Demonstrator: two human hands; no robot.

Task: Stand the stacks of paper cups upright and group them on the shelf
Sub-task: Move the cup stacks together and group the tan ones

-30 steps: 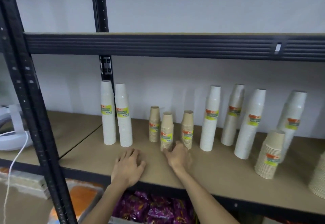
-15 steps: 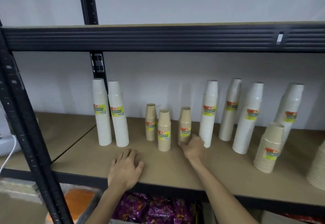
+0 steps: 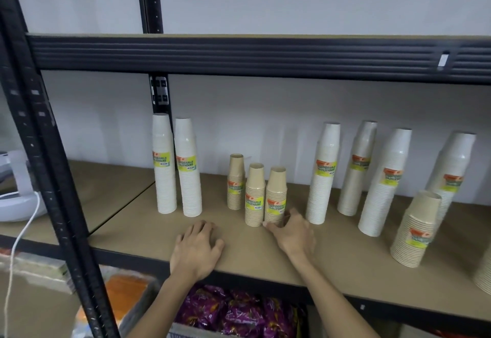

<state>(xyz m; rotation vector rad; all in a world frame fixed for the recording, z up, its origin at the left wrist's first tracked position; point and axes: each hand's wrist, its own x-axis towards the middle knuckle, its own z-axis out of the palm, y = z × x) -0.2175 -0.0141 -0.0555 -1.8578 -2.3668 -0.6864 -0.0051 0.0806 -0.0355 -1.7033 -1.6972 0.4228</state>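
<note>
My left hand (image 3: pixel 197 248) flat and empty on the shelf (image 3: pixel 148 231) at lower centre, my right hand (image 3: pixel 293 232) loosely cupping the base of the rightmost brown cup stack (image 3: pixel 275 197), three brown stacks upright mid-frame, white stacks either side

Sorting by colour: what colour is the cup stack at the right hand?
Tan stack, head view.

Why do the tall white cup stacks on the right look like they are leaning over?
Head view: the wide-angle lens bends things near the edges, so the tall white paper-cup stacks seem to tilt and the black metal shelf post slants; the small tan paper-cup stacks near the middle look straight.
</note>
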